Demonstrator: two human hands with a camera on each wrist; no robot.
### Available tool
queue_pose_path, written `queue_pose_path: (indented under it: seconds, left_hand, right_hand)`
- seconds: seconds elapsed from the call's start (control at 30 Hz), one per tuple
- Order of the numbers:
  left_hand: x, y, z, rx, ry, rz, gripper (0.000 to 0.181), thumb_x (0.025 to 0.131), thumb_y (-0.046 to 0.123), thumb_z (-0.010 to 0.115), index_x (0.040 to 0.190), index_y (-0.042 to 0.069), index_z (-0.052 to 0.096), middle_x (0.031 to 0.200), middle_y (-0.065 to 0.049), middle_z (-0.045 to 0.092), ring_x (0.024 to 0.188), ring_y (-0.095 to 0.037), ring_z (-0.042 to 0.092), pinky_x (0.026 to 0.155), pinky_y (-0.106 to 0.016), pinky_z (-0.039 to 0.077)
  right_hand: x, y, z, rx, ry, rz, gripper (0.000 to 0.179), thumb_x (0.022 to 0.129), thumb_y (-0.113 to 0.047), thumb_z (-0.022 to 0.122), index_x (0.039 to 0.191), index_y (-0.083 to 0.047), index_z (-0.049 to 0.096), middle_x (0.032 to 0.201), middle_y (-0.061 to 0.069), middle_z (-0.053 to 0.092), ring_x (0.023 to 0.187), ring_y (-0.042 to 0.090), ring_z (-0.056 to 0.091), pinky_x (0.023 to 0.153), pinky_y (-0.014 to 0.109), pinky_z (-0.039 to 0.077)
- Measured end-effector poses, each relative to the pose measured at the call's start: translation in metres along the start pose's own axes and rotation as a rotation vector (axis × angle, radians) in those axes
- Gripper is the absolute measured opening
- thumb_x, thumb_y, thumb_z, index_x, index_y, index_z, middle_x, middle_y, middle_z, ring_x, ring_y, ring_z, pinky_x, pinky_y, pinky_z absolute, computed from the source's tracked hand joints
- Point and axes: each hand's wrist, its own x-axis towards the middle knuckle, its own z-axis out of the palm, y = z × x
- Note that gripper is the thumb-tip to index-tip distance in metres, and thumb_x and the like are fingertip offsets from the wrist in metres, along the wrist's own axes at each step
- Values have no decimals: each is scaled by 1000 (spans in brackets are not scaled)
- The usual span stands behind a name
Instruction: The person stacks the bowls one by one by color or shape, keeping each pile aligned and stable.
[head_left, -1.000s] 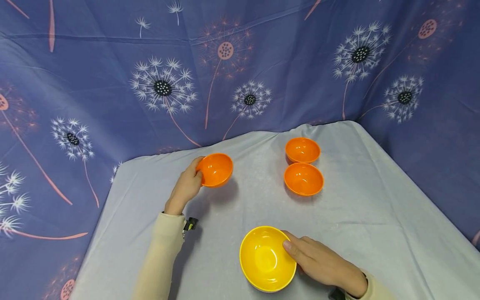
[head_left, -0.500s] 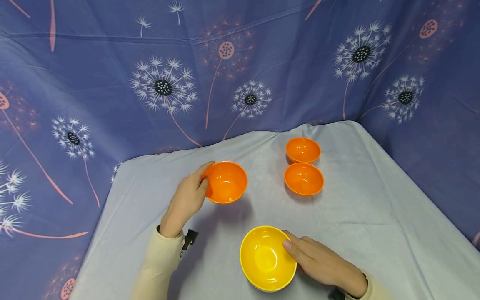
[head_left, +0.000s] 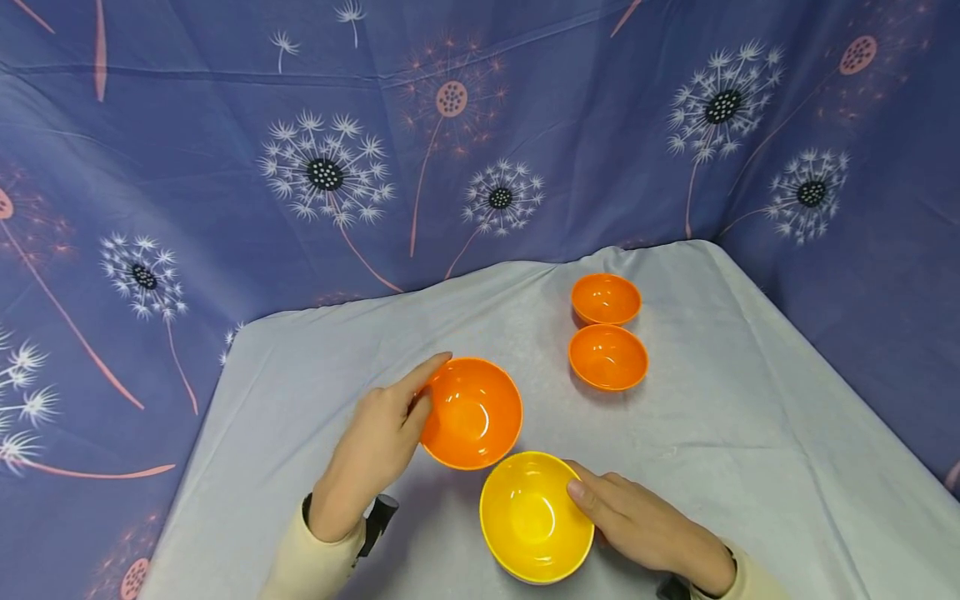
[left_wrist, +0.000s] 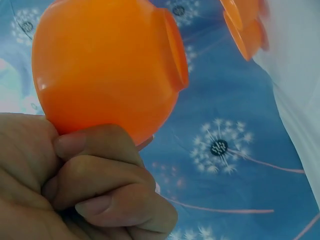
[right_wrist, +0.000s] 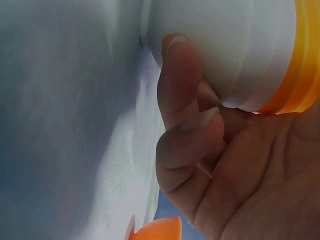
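My left hand (head_left: 378,437) pinches the left rim of an orange bowl (head_left: 476,417), thumb inside. The bowl hangs above the table, facing up, just behind a yellow bowl (head_left: 528,517). In the left wrist view, curled fingers (left_wrist: 107,182) press against the smooth outer wall of the orange bowl (left_wrist: 107,65), and its foot ring shows. Low in the head view, my right hand (head_left: 648,525) grips the yellow bowl's right side, thumb at the rim. Seen from the right wrist, that bowl's outside (right_wrist: 215,50) is white below and yellow-orange near the top, with curled fingers (right_wrist: 182,82) against it.
Two more orange bowls, a rear one (head_left: 606,298) and a front one (head_left: 607,358), stand close together at the back right of the table. A pale cloth (head_left: 720,433) covers the tabletop. Blue curtains (head_left: 585,125) with dandelion prints hang behind and beside it.
My left hand has brought the orange bowl from the back left toward me and to the right, up to the yellow bowl. My right hand and the yellow bowl have stayed put.
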Motion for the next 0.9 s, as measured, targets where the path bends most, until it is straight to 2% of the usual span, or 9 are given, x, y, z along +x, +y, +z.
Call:
queue_pose_path:
  seconds: [0.2, 0.27, 0.37, 0.43, 0.53, 0.6, 0.67, 0.77, 0.9]
  left_hand:
    - [-17, 12, 5, 36, -25, 72, 56, 105, 5, 57, 154, 32, 59, 57, 12, 32, 49, -4, 31, 51, -25, 35]
    - [-21, 15, 8, 50, -22, 116, 57, 104, 3, 59, 153, 31, 60, 57, 13, 30, 49, -3, 29, 51, -25, 34]
    - [-26, 17, 11, 62, -17, 162, 57, 102, 1, 61, 152, 29, 62, 58, 15, 27, 50, -2, 27, 50, -25, 34]
    - [-28, 19, 13, 66, -15, 182, 56, 101, 1, 61, 151, 27, 63, 58, 16, 26, 51, -1, 26, 50, -24, 33]
    - [-31, 22, 15, 52, -26, 200, 56, 101, 1, 61, 150, 27, 63, 58, 16, 25, 50, -1, 25, 49, -23, 32]
    - [-33, 25, 17, 39, -37, 215, 55, 102, 1, 61, 150, 27, 63, 58, 16, 25, 49, 0, 24, 48, -23, 31]
    - [-35, 27, 19, 22, -51, 231, 54, 102, 2, 60, 150, 26, 63, 57, 16, 27, 48, 0, 25, 47, -23, 32]
    - [-38, 31, 23, 9, -81, 253, 51, 104, 4, 59, 151, 25, 62, 57, 16, 29, 47, 1, 26, 47, -22, 33]
    - [-41, 34, 29, -21, -139, 268, 48, 106, 6, 58, 151, 22, 61, 58, 17, 32, 47, 1, 28, 47, -20, 34]
  right_hand:
    - [0, 1, 0, -15, 15, -52, 51, 119, -38, 29, 161, -16, 48, 80, -15, 56, 89, 10, 54, 74, 34, 42]
    - [-1, 1, -1, -46, 45, -93, 48, 119, -35, 31, 159, -17, 50, 93, -16, 65, 93, 10, 59, 77, 35, 48]
    - [0, -1, -2, -106, 124, -182, 43, 119, -28, 35, 155, -18, 56, 115, -14, 72, 102, 9, 66, 85, 40, 56]
    - [0, -4, -2, -150, 210, -227, 40, 118, -26, 40, 151, -20, 60, 130, -12, 71, 111, 9, 68, 92, 43, 58]
    - [1, -8, -4, -147, 328, -284, 36, 115, -31, 49, 148, -23, 60, 118, -14, 69, 97, 3, 66, 78, 31, 57]
    - [0, -10, -6, -115, 397, -330, 42, 113, -44, 52, 151, -25, 56, 114, -15, 62, 88, 2, 60, 67, 24, 51]
    - [0, -12, -7, -71, 443, -409, 57, 108, -57, 55, 155, -25, 50, 114, -12, 57, 84, 3, 54, 60, 20, 43]
    - [0, -17, -8, -43, 478, -533, 83, 98, -74, 57, 161, -21, 44, 134, -9, 56, 99, 8, 58, 64, 23, 47]
    - [2, -23, -8, -40, 476, -665, 103, 87, -79, 69, 160, -10, 44, 147, 2, 53, 115, 14, 59, 74, 29, 53]
